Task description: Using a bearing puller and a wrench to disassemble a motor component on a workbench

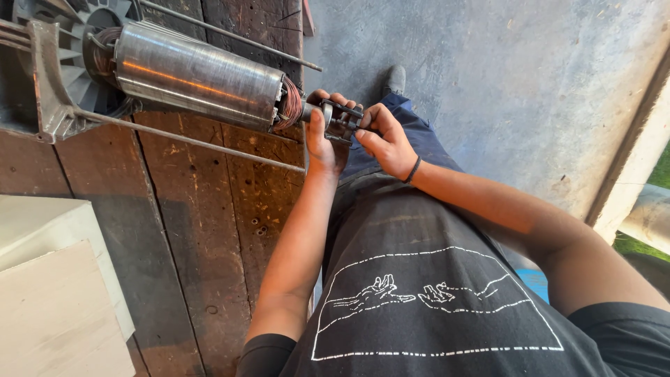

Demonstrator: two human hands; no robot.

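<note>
Left hand (322, 136) and right hand (386, 142) both gripping, fingers closed, a dark metal puller (340, 120) sitting at the shaft end of a motor stator (199, 75), lying on wooden counter (209, 230).

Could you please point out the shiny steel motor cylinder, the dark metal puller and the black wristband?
Shiny steel motor cylinder (199, 73), head view, middle of its side.
Dark metal puller (340, 120), head view, its frame.
Black wristband (414, 169), head view, band's visible edge.

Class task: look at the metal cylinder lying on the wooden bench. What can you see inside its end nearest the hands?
Copper wire windings show inside the metal cylinder. The left hand and right hand cover the shaft end, hiding deeper parts.
</note>
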